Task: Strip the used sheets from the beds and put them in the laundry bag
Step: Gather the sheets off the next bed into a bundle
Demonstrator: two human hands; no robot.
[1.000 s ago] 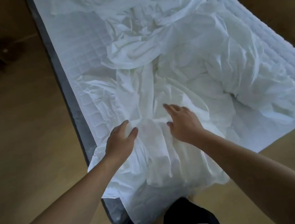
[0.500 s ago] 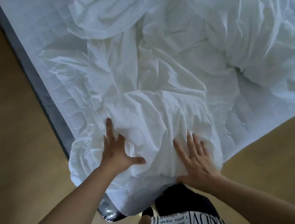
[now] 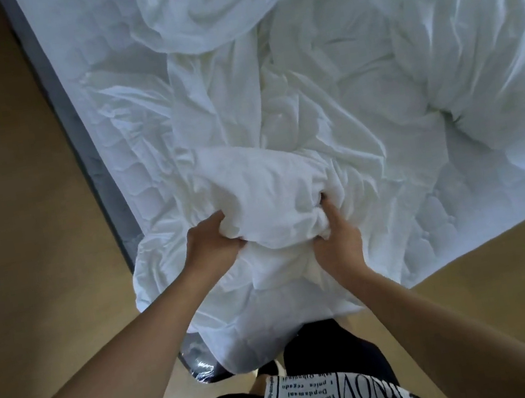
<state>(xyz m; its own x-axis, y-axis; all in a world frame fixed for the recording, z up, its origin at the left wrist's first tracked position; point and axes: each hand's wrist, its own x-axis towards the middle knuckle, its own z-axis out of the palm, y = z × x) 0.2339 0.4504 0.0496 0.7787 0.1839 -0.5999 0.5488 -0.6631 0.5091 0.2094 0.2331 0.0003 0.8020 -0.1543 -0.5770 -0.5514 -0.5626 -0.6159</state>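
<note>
**A:** Where do your hands stand right now?

**B:** Your left hand (image 3: 213, 241) and right hand (image 3: 336, 240) are both clenched into the same bunched wad of the white sheet (image 3: 271, 197), fingers curled deep into the folds at the near end of the mattress (image 3: 122, 118). Left grips the wad's left flank, right its right flank, with the lump between them.

**A:** And the rest of the sheet?

**B:** It trails away from you. From the wad it runs up the length of the mattress in loose ridges and heaps, with a big mound toward the far right side. A flap also hangs over the near corner, beside the grey edge band (image 3: 101, 177). So the long axis of the cloth lies straight ahead of your hands, not across them.

**A:** Which way should you pull, then?

**B:** Toward your body, I'd judge, gathering along that axis. Both hands sit about equally near; the right is a touch closer to the far-right mound, so it looks better placed to reach ahead for the next armful while the left holds the wad.

**A:** And the laundry bag?

**B:** Not in view. Only the tan floor (image 3: 18, 239) shows on either side of the mattress, so you cannot tell where the bundle must go.
</note>
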